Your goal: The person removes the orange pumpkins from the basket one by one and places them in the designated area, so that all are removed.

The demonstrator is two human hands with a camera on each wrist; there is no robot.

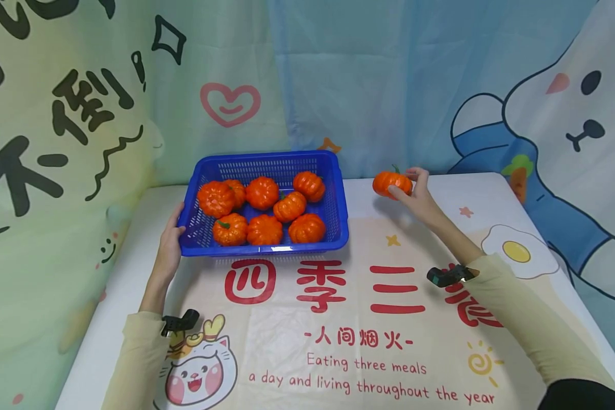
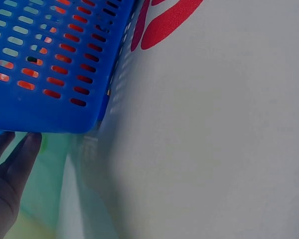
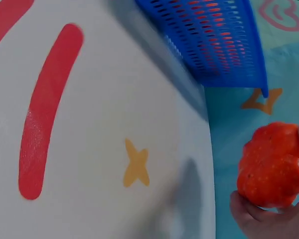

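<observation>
At the right of the head view, my right hand (image 1: 419, 196) holds a small orange pumpkin (image 1: 389, 183) above the table, thumb on the near side. The right wrist view shows the pumpkin (image 3: 271, 167) between the fingers. A blue plastic basket (image 1: 263, 250) stands left of centre with several small orange pumpkins (image 1: 265, 229) inside, some with green stems. My left hand (image 1: 170, 242) is at the basket's left side. In the left wrist view its straight fingers (image 2: 27, 154) touch the edge of the basket (image 2: 45, 112).
A white table (image 1: 359, 199) carries a printed mat (image 1: 287, 353) with red characters and cartoon drawings. Behind it hangs a blue-green curtain (image 1: 338, 85) with printed figures. Each wrist wears a small black camera (image 1: 181, 322), the right one (image 1: 448, 276) below the sleeve's end.
</observation>
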